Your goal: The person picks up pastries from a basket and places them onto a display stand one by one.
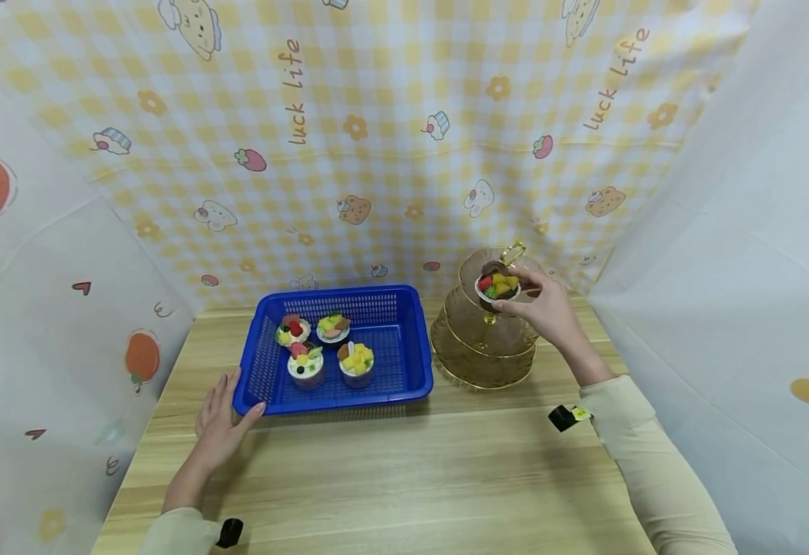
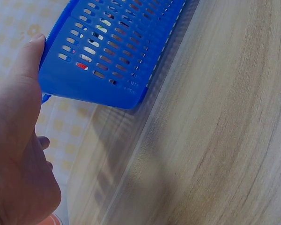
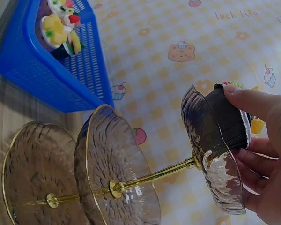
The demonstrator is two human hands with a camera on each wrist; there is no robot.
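Note:
My right hand (image 1: 543, 307) holds a toy fruit cupcake (image 1: 497, 285) in a dark wrapper, thumb on one side and fingers on the other. The cupcake is at the top plate of a three-tier stand (image 1: 482, 341); in the right wrist view its dark wrapper (image 3: 225, 117) is right against that plate (image 3: 210, 154). At the front left corner of a blue basket (image 1: 335, 405), my left hand (image 1: 218, 420) rests with thumb and fingers extended, the thumb by the rim. Inside the basket stand several more fruit-topped cupcakes (image 1: 357, 362).
The stand has gold rims, a gold post (image 3: 159, 176) and a gold ring handle (image 1: 513, 251) on top. It stands right of the basket on the wooden table (image 1: 404, 478). A checked cloth (image 1: 390, 169) hangs behind, with pale sheets at both sides.

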